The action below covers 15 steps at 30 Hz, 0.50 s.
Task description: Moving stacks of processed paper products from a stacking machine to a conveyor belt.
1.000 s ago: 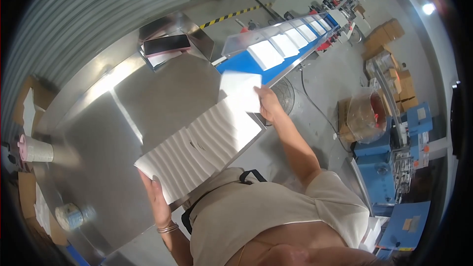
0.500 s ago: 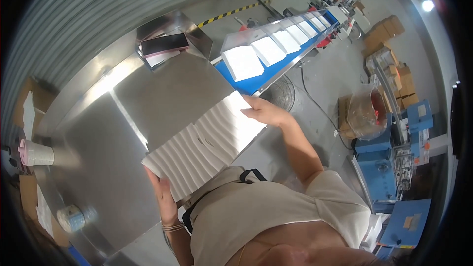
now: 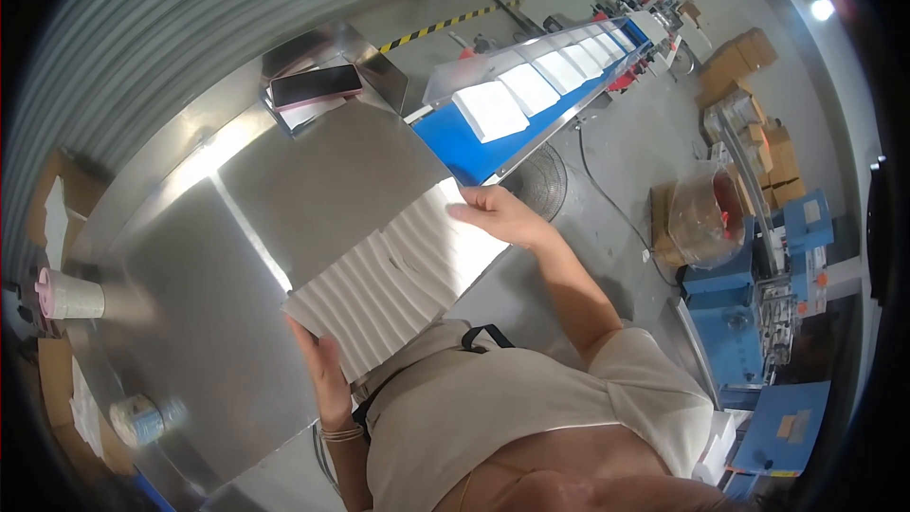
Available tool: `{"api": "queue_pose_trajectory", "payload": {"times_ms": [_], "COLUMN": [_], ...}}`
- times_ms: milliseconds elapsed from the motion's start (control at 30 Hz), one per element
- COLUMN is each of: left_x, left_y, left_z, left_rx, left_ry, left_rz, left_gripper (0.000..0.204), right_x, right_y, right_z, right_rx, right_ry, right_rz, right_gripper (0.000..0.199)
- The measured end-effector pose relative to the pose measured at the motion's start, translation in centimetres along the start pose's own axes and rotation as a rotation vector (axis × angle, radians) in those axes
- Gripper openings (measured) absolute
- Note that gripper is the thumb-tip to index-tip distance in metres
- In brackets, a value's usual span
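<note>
A long block of white, paper-like sheets (image 3: 379, 275) with wavy layered edges spans the gap between my hands, in front of my waist and over the near edge of the steel table (image 3: 313, 190). My left hand (image 3: 327, 379) grips its lower left end, thumb along the side and fingers partly hidden. At the upper right end my right hand (image 3: 512, 218) is closed on it, thumb on top, the other fingers mostly out of sight underneath. Just beyond that hand begins a blue conveyor belt (image 3: 474, 152) carrying a row of white stacks (image 3: 490, 111).
A dark phone (image 3: 316, 87) lies on papers at the table's back corner. A pink-lidded cup (image 3: 71, 294) and a tape roll (image 3: 137, 419) stand at the left. Right of the belt are a floor fan (image 3: 540, 185), cartons (image 3: 739, 66), a plastic-lined box (image 3: 706, 218) and blue machinery (image 3: 725, 332).
The nearest white stack now lies farther from the belt's near end, with more blue showing. My right hand has shifted slightly left over the block, and its left end has moved slightly right.
</note>
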State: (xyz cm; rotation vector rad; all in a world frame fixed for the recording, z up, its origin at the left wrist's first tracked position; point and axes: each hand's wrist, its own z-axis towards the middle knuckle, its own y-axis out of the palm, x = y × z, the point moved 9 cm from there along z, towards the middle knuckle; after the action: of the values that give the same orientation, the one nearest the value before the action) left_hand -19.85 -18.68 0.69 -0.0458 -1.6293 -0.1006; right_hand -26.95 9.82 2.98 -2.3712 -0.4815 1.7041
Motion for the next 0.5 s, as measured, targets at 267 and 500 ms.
{"api": "queue_pose_trajectory", "payload": {"times_ms": [267,500], "left_x": [-0.6,-1.7], "left_y": [0.1,-0.5], "left_z": [-0.3,-0.5], "left_rx": [0.016,0.065], "left_ry": [-0.009,-0.03], "left_rz": [0.082,0.051], "left_gripper": [0.05,0.051], "right_x": [-0.8,7.4], "right_y": [-0.3,-3.2], "right_z": [-0.3,1.9], "right_rx": [-0.002,0.471], "right_ry": [-0.228,0.233], "right_rz": [-0.37,0.979], "right_gripper": [0.032,0.041]}}
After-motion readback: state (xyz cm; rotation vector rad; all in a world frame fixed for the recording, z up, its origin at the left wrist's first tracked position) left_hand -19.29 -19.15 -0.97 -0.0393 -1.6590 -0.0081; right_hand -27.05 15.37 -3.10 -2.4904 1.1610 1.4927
